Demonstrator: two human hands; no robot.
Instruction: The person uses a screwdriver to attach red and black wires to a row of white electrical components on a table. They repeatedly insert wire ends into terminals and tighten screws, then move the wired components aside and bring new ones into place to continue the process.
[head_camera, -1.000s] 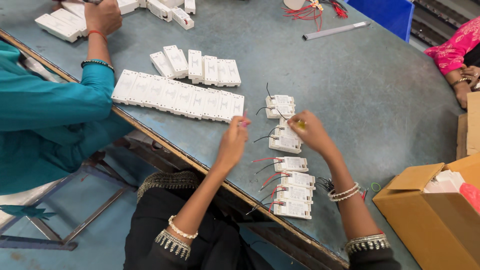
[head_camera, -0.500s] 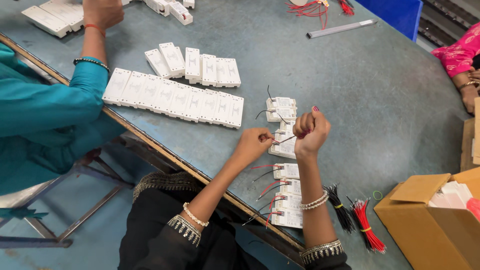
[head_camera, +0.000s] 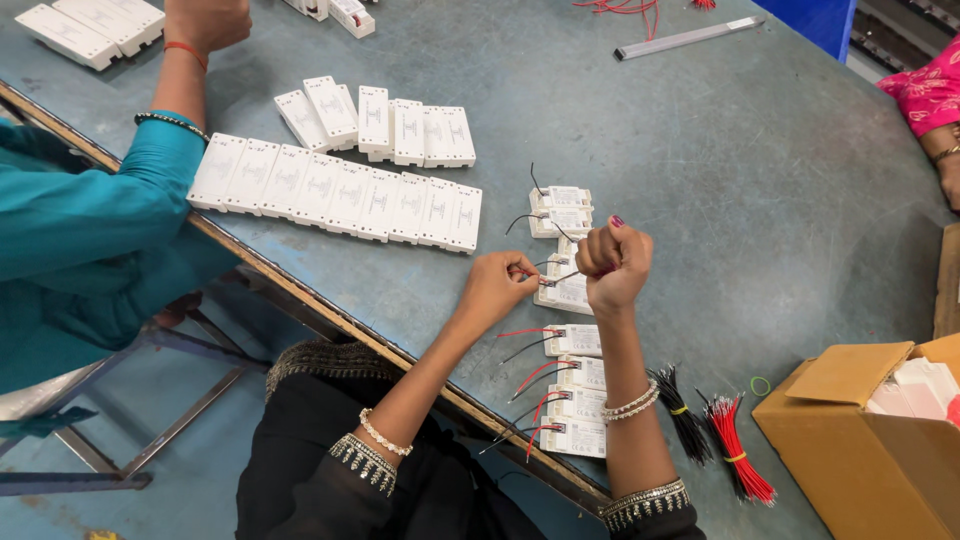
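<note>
So, grey surface (head_camera: 700, 180) under both hands, cardboard box (head_camera: 860, 440) off right of right hand. Column of white modules (head_camera: 578, 400) just below hands. Since a moment ago both hands lifted off surface and came together. Right hand (head_camera: 614, 262) fisted tight around thin wire (head_camera: 562, 277), left hand (head_camera: 496, 287) pinching its other end. Looks like wire work on one piece now, not picking.

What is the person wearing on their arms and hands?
Both arms are bare up to short black sleeves with silver embroidered trim. The left hand has a beaded bracelet further up the forearm. The right hand has dark pink nail polish, and its arm wears a pair of pearly beaded bracelets.
</note>
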